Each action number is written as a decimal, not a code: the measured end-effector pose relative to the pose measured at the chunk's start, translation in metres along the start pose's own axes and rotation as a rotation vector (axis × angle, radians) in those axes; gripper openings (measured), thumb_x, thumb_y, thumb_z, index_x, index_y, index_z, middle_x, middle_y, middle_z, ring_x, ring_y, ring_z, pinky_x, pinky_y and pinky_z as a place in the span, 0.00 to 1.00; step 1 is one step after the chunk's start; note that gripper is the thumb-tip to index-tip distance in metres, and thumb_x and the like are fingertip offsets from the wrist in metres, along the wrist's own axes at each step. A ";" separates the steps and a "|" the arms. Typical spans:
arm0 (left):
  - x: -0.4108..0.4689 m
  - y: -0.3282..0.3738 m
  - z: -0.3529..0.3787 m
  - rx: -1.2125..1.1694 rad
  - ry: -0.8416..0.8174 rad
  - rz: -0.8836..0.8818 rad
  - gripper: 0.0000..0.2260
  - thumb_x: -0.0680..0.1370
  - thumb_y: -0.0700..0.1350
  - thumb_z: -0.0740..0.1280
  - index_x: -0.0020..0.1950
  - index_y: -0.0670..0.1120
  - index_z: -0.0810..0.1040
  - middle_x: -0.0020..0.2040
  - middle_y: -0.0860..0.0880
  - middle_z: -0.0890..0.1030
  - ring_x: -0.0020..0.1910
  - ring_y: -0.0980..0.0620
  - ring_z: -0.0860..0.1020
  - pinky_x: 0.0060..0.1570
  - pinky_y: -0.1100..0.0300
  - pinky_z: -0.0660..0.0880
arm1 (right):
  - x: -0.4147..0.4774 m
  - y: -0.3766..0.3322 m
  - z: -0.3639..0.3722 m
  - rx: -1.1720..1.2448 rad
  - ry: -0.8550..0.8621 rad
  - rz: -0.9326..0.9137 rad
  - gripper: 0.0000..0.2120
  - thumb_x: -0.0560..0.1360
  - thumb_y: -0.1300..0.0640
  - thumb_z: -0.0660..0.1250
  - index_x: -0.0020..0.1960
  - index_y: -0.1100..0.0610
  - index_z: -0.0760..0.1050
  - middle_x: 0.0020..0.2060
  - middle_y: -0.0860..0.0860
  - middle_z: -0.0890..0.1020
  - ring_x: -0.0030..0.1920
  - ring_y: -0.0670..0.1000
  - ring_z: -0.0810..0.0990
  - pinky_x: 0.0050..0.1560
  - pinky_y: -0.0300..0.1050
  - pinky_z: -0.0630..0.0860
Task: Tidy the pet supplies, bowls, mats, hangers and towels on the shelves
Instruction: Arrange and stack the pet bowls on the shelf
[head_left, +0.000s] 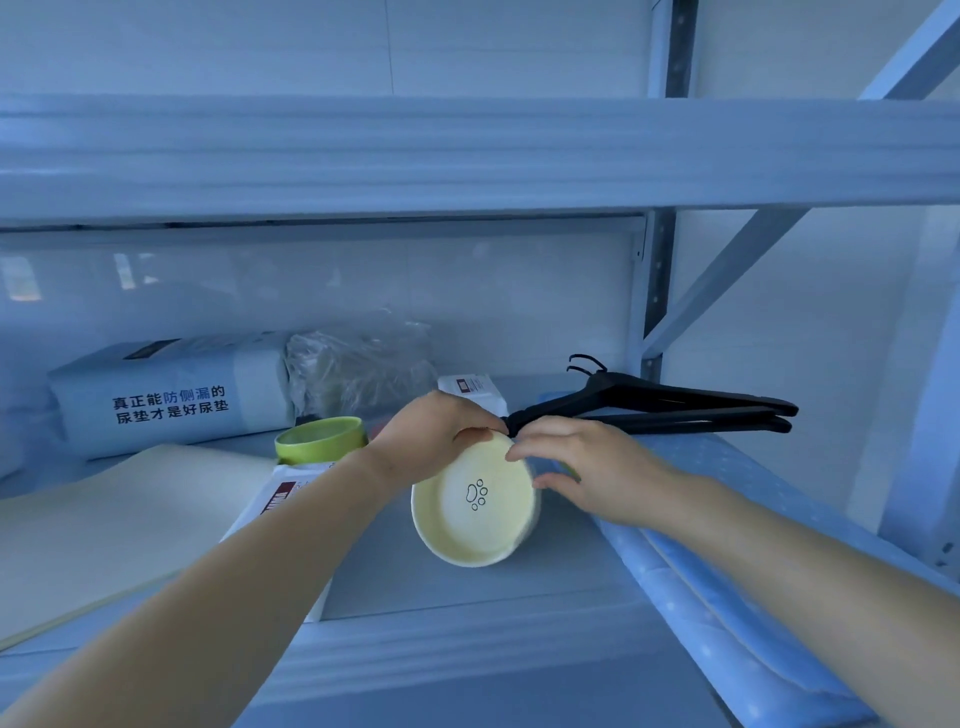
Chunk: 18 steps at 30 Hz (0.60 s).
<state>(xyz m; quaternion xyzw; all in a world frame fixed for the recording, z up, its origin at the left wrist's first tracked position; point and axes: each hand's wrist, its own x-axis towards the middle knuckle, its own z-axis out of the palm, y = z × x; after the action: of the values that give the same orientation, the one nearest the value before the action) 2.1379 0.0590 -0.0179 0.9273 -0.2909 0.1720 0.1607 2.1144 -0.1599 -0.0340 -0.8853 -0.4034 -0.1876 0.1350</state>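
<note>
A pale yellow pet bowl (475, 512) with a paw print inside is tilted toward me in the middle of the shelf (467, 592). My left hand (434, 436) grips its far rim from the left. On the right side of the rim rest the fingers of my right hand (582, 470). A green bowl (322, 439) stands just left of my left hand. Black hangers (675, 408) lie at the back right, partly on a blue dotted folded mat (727, 571). A cream mat (83, 525) lies flat at the left.
A large pack of pet pads (171, 395) lies at the back left beside a clear plastic bag (358, 369). White packets (270, 509) sit under my left forearm, another white packet (472, 389) lies behind my hands. The upper shelf beam (467, 156) hangs overhead; an upright (654, 291) stands at the right.
</note>
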 end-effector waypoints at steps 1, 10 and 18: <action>0.001 -0.001 0.002 0.003 0.001 0.013 0.10 0.79 0.46 0.62 0.51 0.58 0.81 0.50 0.56 0.83 0.49 0.55 0.79 0.51 0.54 0.75 | 0.002 0.002 -0.001 -0.017 -0.003 -0.005 0.13 0.74 0.58 0.68 0.58 0.51 0.78 0.59 0.45 0.76 0.56 0.46 0.74 0.50 0.31 0.63; -0.014 -0.008 0.007 0.028 0.014 0.030 0.14 0.78 0.42 0.64 0.63 0.51 0.77 0.62 0.52 0.78 0.61 0.54 0.74 0.62 0.60 0.68 | 0.004 0.010 0.013 0.026 -0.134 -0.010 0.06 0.72 0.51 0.69 0.46 0.52 0.81 0.46 0.43 0.83 0.43 0.44 0.76 0.44 0.32 0.63; -0.063 0.000 0.008 -0.099 -0.085 -0.074 0.10 0.78 0.52 0.62 0.54 0.54 0.81 0.47 0.56 0.83 0.48 0.55 0.77 0.51 0.63 0.72 | 0.007 0.007 0.031 0.108 -0.154 0.030 0.06 0.70 0.52 0.73 0.45 0.53 0.82 0.41 0.46 0.82 0.37 0.38 0.73 0.40 0.28 0.67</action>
<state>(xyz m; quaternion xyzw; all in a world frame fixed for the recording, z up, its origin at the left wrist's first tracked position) 2.0914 0.0865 -0.0504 0.9349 -0.2709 0.1118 0.1999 2.1306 -0.1478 -0.0595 -0.8946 -0.4088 -0.0949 0.1537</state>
